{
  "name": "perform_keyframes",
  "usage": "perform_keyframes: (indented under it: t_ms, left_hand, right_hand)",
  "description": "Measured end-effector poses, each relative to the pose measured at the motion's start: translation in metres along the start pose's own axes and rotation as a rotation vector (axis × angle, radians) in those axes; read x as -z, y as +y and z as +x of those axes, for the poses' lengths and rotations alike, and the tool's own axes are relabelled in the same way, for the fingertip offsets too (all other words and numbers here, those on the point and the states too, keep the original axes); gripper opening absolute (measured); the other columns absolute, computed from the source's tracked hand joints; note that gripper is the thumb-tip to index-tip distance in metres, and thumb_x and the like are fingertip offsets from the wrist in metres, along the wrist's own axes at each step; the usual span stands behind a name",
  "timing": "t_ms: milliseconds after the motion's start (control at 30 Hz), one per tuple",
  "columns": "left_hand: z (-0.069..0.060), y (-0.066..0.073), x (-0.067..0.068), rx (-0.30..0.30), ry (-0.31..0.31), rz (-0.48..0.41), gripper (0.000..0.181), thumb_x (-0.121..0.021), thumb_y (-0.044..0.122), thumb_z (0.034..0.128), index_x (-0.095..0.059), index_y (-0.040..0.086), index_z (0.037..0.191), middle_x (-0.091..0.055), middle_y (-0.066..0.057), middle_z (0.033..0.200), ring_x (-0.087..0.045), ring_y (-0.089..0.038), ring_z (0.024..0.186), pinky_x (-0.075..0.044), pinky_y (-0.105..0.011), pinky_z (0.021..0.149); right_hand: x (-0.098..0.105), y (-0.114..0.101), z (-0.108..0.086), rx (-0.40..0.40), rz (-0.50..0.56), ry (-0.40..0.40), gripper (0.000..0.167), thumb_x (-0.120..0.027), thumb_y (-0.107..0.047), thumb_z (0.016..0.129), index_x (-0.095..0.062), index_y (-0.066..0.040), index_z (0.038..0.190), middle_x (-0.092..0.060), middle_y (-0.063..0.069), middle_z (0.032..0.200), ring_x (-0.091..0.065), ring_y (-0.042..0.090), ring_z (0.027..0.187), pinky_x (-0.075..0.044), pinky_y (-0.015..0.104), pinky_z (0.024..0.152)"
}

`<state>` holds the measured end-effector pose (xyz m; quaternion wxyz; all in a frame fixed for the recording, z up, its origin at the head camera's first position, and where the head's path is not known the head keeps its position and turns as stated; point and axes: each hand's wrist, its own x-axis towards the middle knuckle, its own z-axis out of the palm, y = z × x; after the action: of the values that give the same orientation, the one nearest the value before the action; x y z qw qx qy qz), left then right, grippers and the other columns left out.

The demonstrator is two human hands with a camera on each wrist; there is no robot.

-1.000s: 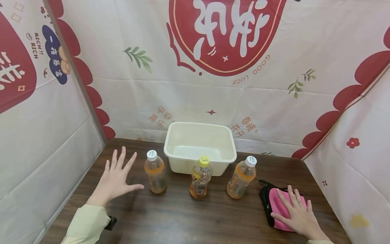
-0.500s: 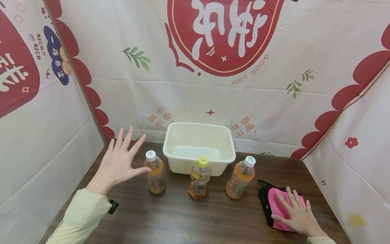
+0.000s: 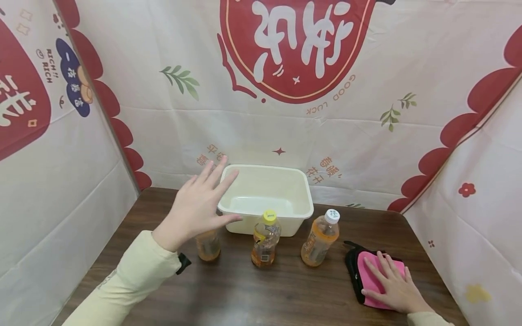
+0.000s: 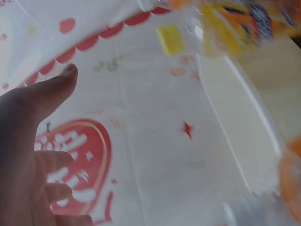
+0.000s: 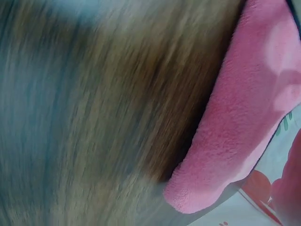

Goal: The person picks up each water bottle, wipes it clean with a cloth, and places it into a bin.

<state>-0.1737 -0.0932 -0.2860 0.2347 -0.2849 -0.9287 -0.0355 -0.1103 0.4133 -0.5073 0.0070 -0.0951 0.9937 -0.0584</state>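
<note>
My left hand point(image 3: 195, 208) is raised with its fingers spread and holds nothing. In the head view it covers the upper part of a plastic bottle point(image 3: 209, 248) and overlaps the left rim of a cream plastic bin point(image 3: 299, 213). A yellow-capped bottle point(image 3: 265, 244) stands upright in front of the bin; its yellow cap point(image 4: 170, 39) also shows in the left wrist view. To the right stands a white-capped bottle point(image 3: 319, 242). My right hand point(image 3: 395, 287) rests, fingers spread, on a fuzzy pink cloth point(image 5: 230, 113) lying over a black case point(image 3: 354, 267).
The bottles and bin stand on a dark wooden table point(image 3: 244, 290). A printed white curtain point(image 3: 269, 122) hangs behind the table, with further cloth walls on the left point(image 3: 73, 190) and right point(image 3: 481, 226).
My left hand has moved right and away from me, from beside the left bottle to over it, still spread. My right hand has stayed on the pink cloth.
</note>
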Motion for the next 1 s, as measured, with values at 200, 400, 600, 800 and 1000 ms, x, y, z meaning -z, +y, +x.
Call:
perform_keyframes:
  t_ms: [200,400,600,800,1000]
  left_hand:
    - [0.020,0.025,0.000,-0.047,-0.002,-0.039,0.088,-0.054,0.069,0.0719,-0.036,0.017,0.140,-0.024,-0.011,0.148,-0.032,-0.034,0.129,-0.050,-0.046,0.075]
    - [0.035,0.048,-0.005,-0.088,-0.027,-0.073,0.083,-0.055,0.067,0.0730,-0.039,0.017,0.137,-0.029,-0.011,0.146,-0.032,-0.034,0.129,-0.048,-0.048,0.081]
    - [0.044,0.067,-0.013,-0.116,-0.058,-0.067,0.080,-0.051,0.067,0.0761,-0.038,0.019,0.138,-0.029,-0.010,0.146,-0.030,-0.033,0.130,-0.051,-0.042,0.073]
    - [0.049,0.084,-0.016,-0.110,-0.080,-0.106,0.080,-0.051,0.066,0.0776,-0.030,0.022,0.142,-0.028,-0.009,0.146,-0.029,-0.032,0.131,-0.052,-0.041,0.071]
    - [0.055,0.104,-0.020,-0.115,-0.120,-0.151,0.082,-0.048,0.066,0.0795,-0.021,0.023,0.145,-0.024,-0.008,0.148,-0.027,-0.032,0.132,-0.051,-0.041,0.077]
  right_hand:
    - [-0.005,0.002,0.002,0.012,-0.003,-0.002,0.081,-0.055,-0.058,0.079,-0.019,-0.028,0.145,-0.015,0.018,0.148,0.018,0.024,0.136,0.001,0.072,0.095]
    - [-0.009,0.006,0.006,0.026,0.006,-0.002,0.078,-0.055,-0.058,0.079,-0.023,-0.030,0.144,-0.019,0.019,0.146,0.003,0.033,0.137,0.000,0.070,0.097]
    - [-0.014,0.008,0.010,0.069,0.026,0.004,0.073,-0.056,-0.056,0.080,-0.026,-0.032,0.142,-0.020,0.019,0.146,-0.002,0.034,0.137,-0.008,0.070,0.095]
    - [-0.016,0.010,0.006,0.123,0.051,0.034,0.071,-0.060,-0.053,0.078,-0.035,-0.029,0.139,-0.021,0.020,0.146,-0.006,0.035,0.136,-0.016,0.072,0.091]
    - [-0.020,0.011,0.006,0.139,0.019,0.045,0.071,-0.060,-0.054,0.078,-0.035,-0.029,0.139,-0.022,0.019,0.146,-0.013,0.036,0.134,-0.021,0.071,0.087]
